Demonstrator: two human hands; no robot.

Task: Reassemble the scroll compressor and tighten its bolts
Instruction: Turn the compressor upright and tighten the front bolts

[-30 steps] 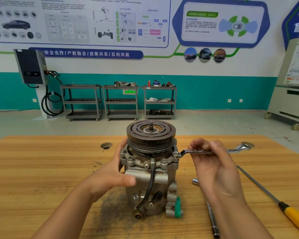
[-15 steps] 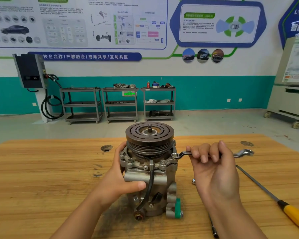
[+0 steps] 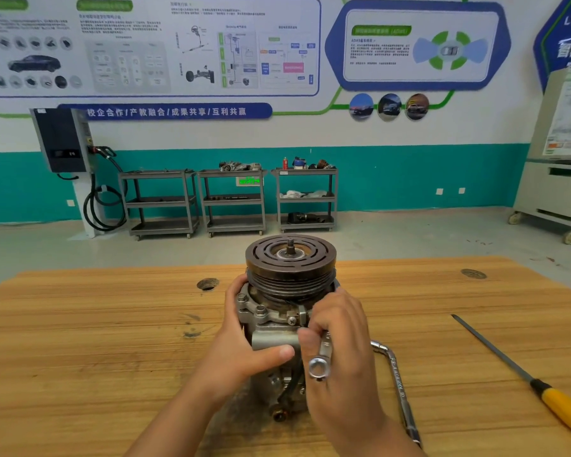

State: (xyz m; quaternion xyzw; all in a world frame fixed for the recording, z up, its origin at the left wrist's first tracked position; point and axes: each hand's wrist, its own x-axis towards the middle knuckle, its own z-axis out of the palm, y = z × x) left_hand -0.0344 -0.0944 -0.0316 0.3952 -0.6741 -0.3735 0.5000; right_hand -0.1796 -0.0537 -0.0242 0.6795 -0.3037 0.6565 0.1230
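- Scroll compressor (image 3: 289,282), a grey cast-metal body with a dark grooved pulley on top, stands upright on the pale wooden table (image 3: 80,357), between our two hands.
- Left hand (image 3: 241,351) wraps the housing, thumb across the near face and fingers round the far side. We judge it braces the body against the turning force.
- Right hand (image 3: 340,357) is closed round a silver combination wrench (image 3: 318,369). The ring end pokes out below the fist towards us. The working end is hidden under the fingers, so we cannot tell whether it sits on a bolt.
- Silver flange bolts (image 3: 261,309) show just left of the wrench grip, under the pulley rim. How tight they are cannot be read.
- Step in hand, as we judge it: tightening round the flange.
- Chrome L-shaped socket wrench (image 3: 398,384) lies just right of the wrench grip, and a long yellow-handled tool (image 3: 567,413) lies well apart, further right. Both are probably parked within reach.
- Three grey shelf trolleys (image 3: 233,199) stand far beyond the grip. The middle and right tops carry loose parts. The right one also holds white cloth on its middle shelf and something dark on its bottom shelf.
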